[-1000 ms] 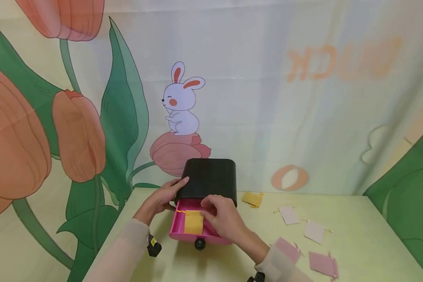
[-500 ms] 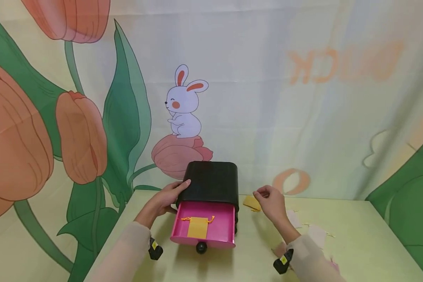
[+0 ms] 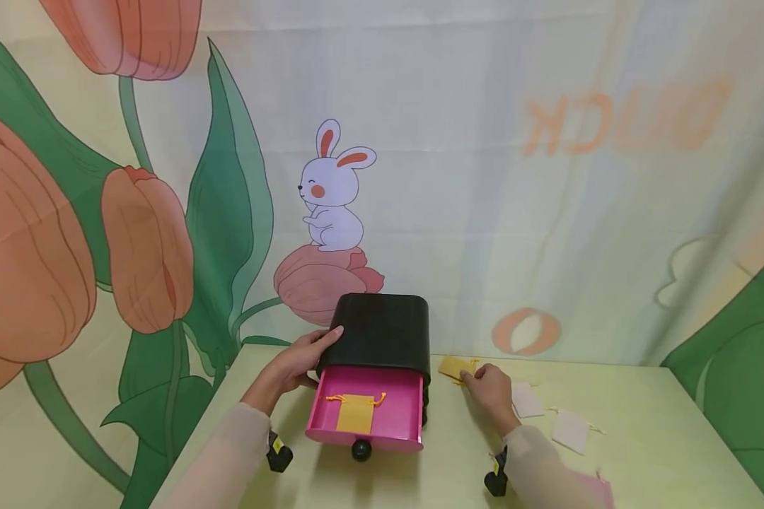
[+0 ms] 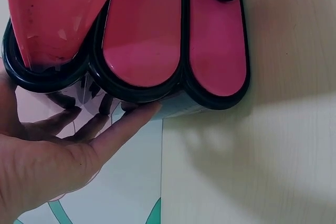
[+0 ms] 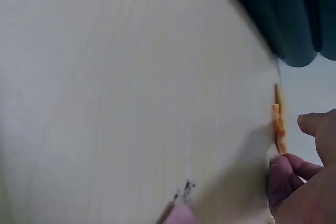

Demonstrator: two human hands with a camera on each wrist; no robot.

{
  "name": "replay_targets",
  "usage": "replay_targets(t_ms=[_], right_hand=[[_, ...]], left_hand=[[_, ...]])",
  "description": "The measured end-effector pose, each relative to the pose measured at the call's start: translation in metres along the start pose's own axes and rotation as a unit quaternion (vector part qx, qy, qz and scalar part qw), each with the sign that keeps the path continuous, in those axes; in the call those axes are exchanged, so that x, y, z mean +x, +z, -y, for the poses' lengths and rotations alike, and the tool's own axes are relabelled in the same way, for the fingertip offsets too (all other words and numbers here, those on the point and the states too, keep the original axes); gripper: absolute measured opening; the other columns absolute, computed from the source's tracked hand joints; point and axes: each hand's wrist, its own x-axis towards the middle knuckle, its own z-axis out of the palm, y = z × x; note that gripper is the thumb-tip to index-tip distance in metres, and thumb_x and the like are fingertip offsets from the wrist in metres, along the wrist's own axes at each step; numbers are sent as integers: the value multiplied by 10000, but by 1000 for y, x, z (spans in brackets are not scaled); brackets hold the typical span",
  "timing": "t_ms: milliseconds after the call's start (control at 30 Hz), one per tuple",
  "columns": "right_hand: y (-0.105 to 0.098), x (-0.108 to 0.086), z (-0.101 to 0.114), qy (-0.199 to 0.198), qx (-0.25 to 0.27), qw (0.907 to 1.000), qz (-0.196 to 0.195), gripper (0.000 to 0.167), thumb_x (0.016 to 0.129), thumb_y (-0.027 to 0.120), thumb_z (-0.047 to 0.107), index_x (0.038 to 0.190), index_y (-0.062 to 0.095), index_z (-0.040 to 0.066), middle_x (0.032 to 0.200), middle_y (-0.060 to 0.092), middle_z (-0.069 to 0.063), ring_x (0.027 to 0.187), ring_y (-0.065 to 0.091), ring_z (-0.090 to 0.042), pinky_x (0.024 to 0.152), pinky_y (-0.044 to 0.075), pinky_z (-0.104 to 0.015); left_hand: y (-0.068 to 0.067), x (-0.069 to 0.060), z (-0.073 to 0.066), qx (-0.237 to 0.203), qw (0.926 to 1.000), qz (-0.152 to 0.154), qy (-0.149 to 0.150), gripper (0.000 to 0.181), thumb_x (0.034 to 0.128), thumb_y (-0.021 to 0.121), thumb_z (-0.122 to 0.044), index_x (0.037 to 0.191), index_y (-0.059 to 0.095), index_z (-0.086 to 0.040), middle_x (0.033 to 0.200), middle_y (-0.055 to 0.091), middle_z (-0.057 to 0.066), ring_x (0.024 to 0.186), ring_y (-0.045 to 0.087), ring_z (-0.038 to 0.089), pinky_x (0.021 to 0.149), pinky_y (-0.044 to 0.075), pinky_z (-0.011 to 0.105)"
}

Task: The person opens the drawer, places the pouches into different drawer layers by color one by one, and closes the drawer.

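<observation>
The left hand (image 3: pixel 299 359) grips the black cabinet (image 3: pixel 382 329) at its left side, thumb over the top edge. The pulled-out pink drawer (image 3: pixel 397 403) contains one yellow pouch (image 3: pixel 355 415). The outer pouch (image 3: pixel 452 366) lies right of the cabinet, long axis roughly crosswise. The nearer right hand (image 3: pixel 492 389) meets its right part with bent fingers; whether they pinch it cannot be told.
</observation>
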Motion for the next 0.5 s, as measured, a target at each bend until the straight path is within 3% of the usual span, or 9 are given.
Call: replay_targets(t_ms=[267,500], right_hand=[[1,-7,-9,398,-212,9988,211,267,928,767,193,808,605,18,767,621,-90,714,587,-267,635,490,-403],[-3,4,-6,309,297,9984,359,117,894,727,76,872,625,23,832,641,-99,784,603,-290,705,514,-431]], left_hand=[[9,2,6,15,10000,64,25,978,971,614,-689,1639,301,-47,1565,465,287,1357,512,523,858,599,650],[-1,6,0,29,10000,-8,43,995,959,616,-705,1646,295,-59,1587,431,286,1380,473,540,841,616,619]])
